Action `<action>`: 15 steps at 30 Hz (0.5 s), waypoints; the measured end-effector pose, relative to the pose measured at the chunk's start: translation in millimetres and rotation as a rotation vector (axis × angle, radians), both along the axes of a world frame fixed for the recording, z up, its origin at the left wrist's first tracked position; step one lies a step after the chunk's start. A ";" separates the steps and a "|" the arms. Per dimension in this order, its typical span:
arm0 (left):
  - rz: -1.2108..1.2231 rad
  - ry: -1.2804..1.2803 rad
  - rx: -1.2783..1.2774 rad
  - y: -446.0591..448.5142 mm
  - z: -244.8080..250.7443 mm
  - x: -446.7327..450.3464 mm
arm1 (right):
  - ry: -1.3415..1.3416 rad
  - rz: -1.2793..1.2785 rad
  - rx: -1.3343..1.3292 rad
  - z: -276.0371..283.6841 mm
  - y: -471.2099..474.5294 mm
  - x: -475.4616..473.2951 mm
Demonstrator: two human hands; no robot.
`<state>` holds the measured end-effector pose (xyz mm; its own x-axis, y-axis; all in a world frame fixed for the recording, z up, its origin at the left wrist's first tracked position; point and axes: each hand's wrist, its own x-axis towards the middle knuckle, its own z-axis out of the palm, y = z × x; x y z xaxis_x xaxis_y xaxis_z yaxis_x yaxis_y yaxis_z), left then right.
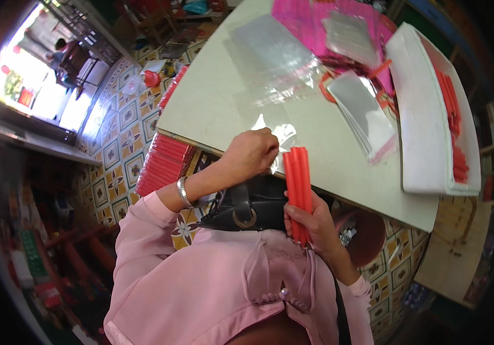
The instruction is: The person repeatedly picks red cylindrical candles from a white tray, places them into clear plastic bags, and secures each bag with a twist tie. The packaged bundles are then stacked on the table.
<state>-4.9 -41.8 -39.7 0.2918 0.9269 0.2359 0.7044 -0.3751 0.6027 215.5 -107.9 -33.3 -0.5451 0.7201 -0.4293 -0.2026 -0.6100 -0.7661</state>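
My right hand (313, 220) grips a bundle of long red sticks, apparently candles (297, 185), held upright by its lower half in front of my chest. To its left, my left hand (253, 151), with a metal bracelet at the wrist, is over the table's near edge. Its fingers are curled closed on a shiny clear plastic bag (285, 131), whose outline is hard to see; the fingertips are partly hidden. The bundle's top ends are beside this plastic.
On the pale table (212, 99) lie a large clear plastic sheet (272, 43), a stack of clear bags (361, 112) and pink packaging (294, 17). A white foam box (419, 112) holds more red sticks. Wrapped red bundles (165, 161) stand below the left edge; a black bag (247, 211) is at my waist.
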 end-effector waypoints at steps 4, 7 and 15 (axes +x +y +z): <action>0.015 -0.169 -0.249 4.9 8.8 5.5 | -0.036 0.025 0.008 -8.0 -2.5 1.5; 0.025 -0.206 -0.314 2.8 18.5 9.1 | -0.050 0.091 -0.017 -10.1 -4.0 5.7; -0.143 0.304 0.176 -15.2 24.6 19.0 | 0.181 0.066 -0.156 -11.6 1.0 6.2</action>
